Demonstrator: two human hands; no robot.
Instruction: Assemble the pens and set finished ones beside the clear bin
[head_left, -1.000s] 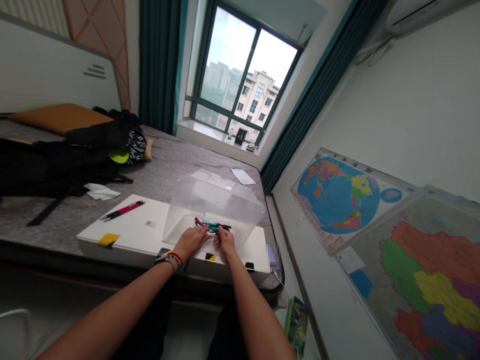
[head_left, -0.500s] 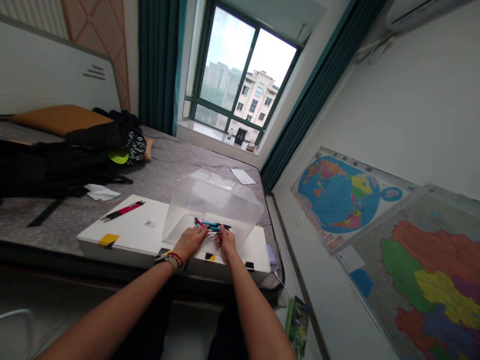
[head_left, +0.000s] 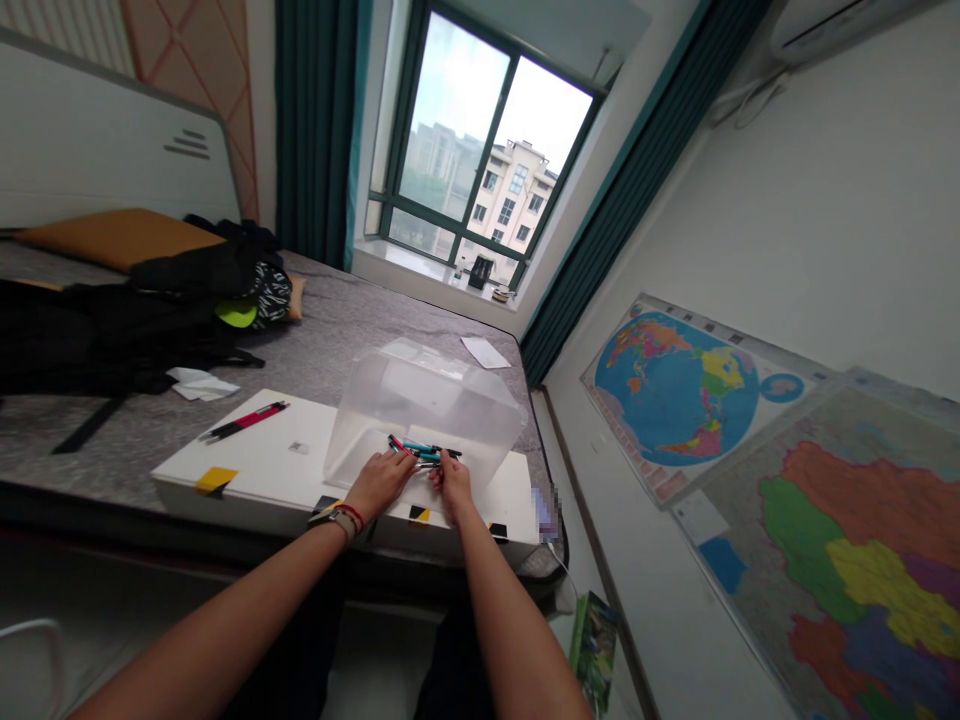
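A clear plastic box (head_left: 435, 400) lies on its side on a white board (head_left: 270, 460), its open mouth facing me. Just inside the mouth lies a bunch of several pens (head_left: 421, 450), blue, red and black. My left hand (head_left: 382, 482) has its fingers curled around the left end of the bunch. My right hand (head_left: 452, 482) pinches the right end of the same pens. Both hands sit at the box's opening, close together.
Two more pens (head_left: 244, 421), red and black, lie on the left part of the board. Black bags and clothes (head_left: 150, 310) are piled on the grey bed (head_left: 360, 330). Maps (head_left: 750, 440) lean against the right wall. A small green box (head_left: 592, 650) stands on the floor.
Almost nothing has moved; my hands stay on the bunch of pens at the box's mouth, shifting only slightly.
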